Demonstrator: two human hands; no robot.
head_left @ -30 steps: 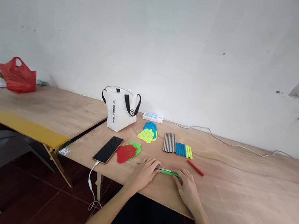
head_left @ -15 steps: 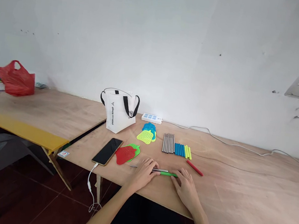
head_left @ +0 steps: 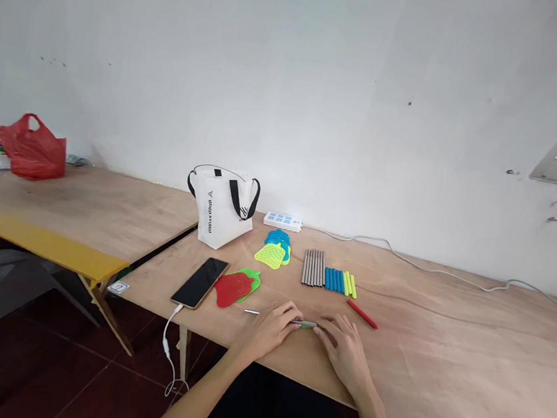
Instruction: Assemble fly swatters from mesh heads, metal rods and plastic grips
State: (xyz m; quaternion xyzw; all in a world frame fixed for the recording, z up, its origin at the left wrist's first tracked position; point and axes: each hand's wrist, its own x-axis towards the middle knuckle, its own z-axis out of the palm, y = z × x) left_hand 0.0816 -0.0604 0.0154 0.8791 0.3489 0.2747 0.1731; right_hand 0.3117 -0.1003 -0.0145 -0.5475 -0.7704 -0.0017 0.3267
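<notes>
My left hand (head_left: 275, 324) is closed around a thin metal rod (head_left: 306, 323), which pokes out on both sides of it. A green tube-shaped handle (head_left: 304, 327) shows just below the rod, mostly covered by the fingers. My right hand (head_left: 342, 344) is closed at the handle's right end, its thumb and fingertips by the rod's tip. Ahead lie a row of metal rods (head_left: 314, 267), blue handles (head_left: 335, 280) and yellow handles (head_left: 350, 284). A red handle (head_left: 362, 314) rests alone near my right hand. Red (head_left: 234, 289) and green (head_left: 255, 279) fly swatter heads lie left of my left hand.
Blue (head_left: 278, 236) and yellow (head_left: 270, 255) swatter heads overlap farther back. Left of them stand a white bag (head_left: 222, 213) and a phone (head_left: 200, 282) on a cable. A power strip (head_left: 282, 221) sits by the wall. A red plastic bag (head_left: 34, 149) is on the other table.
The metal rod has shifted slightly right, its tip now reaching my right fingers. Less of the green handle shows. Both hands have moved only a little.
</notes>
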